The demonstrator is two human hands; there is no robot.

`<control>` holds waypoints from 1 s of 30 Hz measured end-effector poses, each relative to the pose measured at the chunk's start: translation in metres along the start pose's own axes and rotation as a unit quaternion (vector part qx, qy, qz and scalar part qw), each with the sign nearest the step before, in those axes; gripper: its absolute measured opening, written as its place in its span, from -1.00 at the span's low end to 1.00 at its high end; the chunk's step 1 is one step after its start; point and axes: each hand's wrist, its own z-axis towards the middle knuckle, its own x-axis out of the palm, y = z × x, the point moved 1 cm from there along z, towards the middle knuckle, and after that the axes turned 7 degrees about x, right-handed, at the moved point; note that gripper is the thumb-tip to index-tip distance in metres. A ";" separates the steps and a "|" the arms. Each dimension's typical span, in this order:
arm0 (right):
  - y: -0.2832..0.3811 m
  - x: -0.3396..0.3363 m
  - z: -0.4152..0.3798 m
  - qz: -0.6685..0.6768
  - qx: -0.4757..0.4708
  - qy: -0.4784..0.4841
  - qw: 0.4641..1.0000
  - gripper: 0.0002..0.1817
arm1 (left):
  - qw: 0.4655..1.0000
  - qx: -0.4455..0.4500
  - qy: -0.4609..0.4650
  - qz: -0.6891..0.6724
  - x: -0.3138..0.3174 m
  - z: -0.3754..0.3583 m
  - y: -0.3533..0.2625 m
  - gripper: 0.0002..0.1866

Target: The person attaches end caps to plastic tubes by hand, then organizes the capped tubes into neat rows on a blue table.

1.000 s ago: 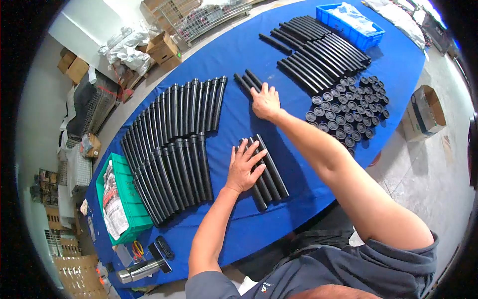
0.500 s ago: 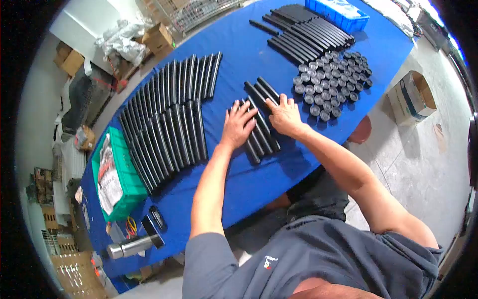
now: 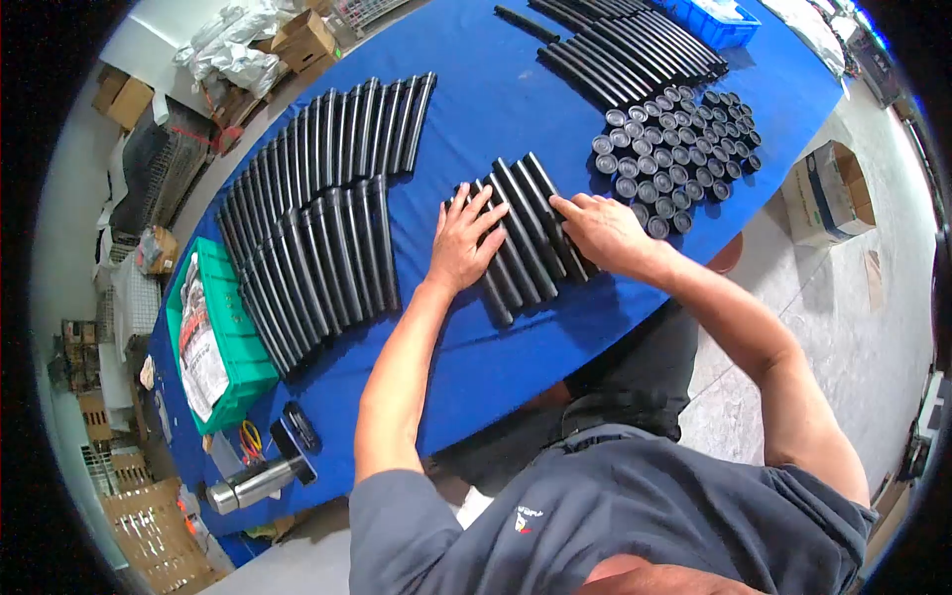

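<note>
Several black tubes [image 3: 516, 223] lie side by side in a small group on the blue table. My left hand [image 3: 462, 244] rests flat across the left tubes of this group, fingers spread and open. At the group's right edge, my right hand [image 3: 607, 234] has its fingers curled against the outermost black tube [image 3: 537, 180]; the far side of its grip is hidden. Many more black tubes [image 3: 342, 238] form two fanned rows to the left. Round black caps [image 3: 666, 162] stand in a cluster beyond my right hand.
Thinner black rods [image 3: 635, 55] lie at the back, beside a blue bin [image 3: 716, 30]. At the left stands a green crate [image 3: 241, 369] with packets inside. A metal flask [image 3: 256, 484] lies near the table's left front edge. A cardboard box [image 3: 828, 193] sits on the floor at right.
My right hand has moved right, its fingers now curled instead of stretched out. The tubes between my hands now lie as one wider row. My left hand stays on the left tubes.
</note>
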 end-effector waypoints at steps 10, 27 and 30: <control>-0.137 -0.043 0.322 -0.175 -0.024 -0.138 0.975 -0.74 | 0.999 -0.013 0.041 0.004 -0.011 0.008 -0.005 -0.52; -0.073 0.001 0.422 -0.096 0.114 -0.094 0.984 -0.71 | 0.998 -0.037 0.054 -0.025 -0.018 0.013 -0.008 -0.53; -0.047 0.002 0.377 -0.044 0.107 -0.078 0.990 -0.70 | 0.999 -0.029 0.041 -0.018 -0.016 0.011 -0.008 -0.53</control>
